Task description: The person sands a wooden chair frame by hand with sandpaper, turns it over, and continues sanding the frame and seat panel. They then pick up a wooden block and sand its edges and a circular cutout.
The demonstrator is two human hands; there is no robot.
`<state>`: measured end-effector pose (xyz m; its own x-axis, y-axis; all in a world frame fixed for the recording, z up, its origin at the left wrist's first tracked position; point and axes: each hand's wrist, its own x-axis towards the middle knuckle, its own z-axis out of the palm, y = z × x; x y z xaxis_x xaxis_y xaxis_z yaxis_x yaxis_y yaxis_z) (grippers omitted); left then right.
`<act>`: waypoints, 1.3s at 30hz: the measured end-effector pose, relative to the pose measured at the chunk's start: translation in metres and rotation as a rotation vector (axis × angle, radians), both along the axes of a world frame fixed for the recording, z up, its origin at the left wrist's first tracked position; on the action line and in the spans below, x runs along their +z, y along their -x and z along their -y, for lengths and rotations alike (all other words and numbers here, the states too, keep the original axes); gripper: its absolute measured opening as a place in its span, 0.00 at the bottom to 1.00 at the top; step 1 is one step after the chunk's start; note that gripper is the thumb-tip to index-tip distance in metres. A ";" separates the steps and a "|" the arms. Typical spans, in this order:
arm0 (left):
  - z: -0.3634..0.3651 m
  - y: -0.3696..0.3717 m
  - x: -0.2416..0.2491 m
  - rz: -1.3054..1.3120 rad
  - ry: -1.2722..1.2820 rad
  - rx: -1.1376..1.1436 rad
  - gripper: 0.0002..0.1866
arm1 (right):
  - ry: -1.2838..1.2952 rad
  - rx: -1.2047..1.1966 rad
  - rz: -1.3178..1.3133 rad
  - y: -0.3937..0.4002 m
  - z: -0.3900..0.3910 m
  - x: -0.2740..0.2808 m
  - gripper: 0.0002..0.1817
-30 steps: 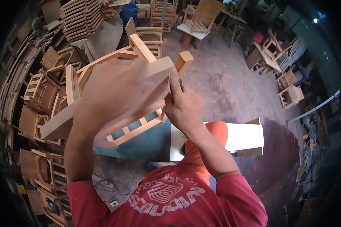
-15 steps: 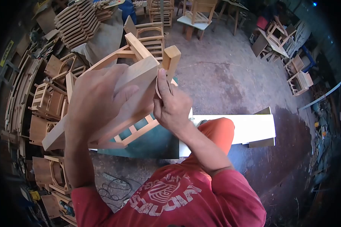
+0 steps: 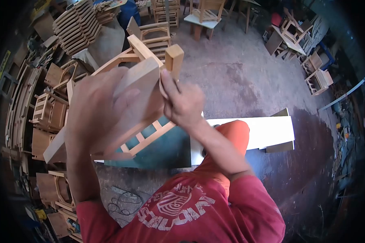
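A pale wooden chair [image 3: 145, 75] is tilted in front of me, its board edge nearest the camera and its slatted frame below. My left hand [image 3: 99, 105], blurred, is wrapped around the board from the left, gripping it. At the board's far right corner, my right hand [image 3: 186, 103] is closed with its thumb extended along the wood. A thin tan sheet, which looks like sandpaper [image 3: 163, 88], is pinched in it against the chair's edge. The fingertips are partly hidden.
Under the chair is a dark green work surface [image 3: 166, 152]; a white board [image 3: 267, 129] extends right beside my knee. Chairs and frames [image 3: 50, 107] crowd the left. A cord [image 3: 125, 204] lies on the floor. Another person [image 3: 286, 16] works at a table at the back right.
The view has shifted slightly, so the chair and both hands appear a little further left. My right hand stays at the chair's corner, and both hands keep their hold.
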<state>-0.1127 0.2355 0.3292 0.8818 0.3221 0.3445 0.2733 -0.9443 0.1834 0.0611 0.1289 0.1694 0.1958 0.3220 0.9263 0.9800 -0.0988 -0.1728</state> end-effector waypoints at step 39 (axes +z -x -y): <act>0.000 -0.005 -0.001 0.117 -0.121 -0.039 0.18 | -0.299 0.380 -0.778 0.005 -0.009 0.012 0.21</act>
<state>-0.1077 0.2357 0.3277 0.8446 0.2385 0.4794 0.2198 -0.9708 0.0957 0.0560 0.1374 0.1819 0.7293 0.2610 0.6324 0.5336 0.3616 -0.7645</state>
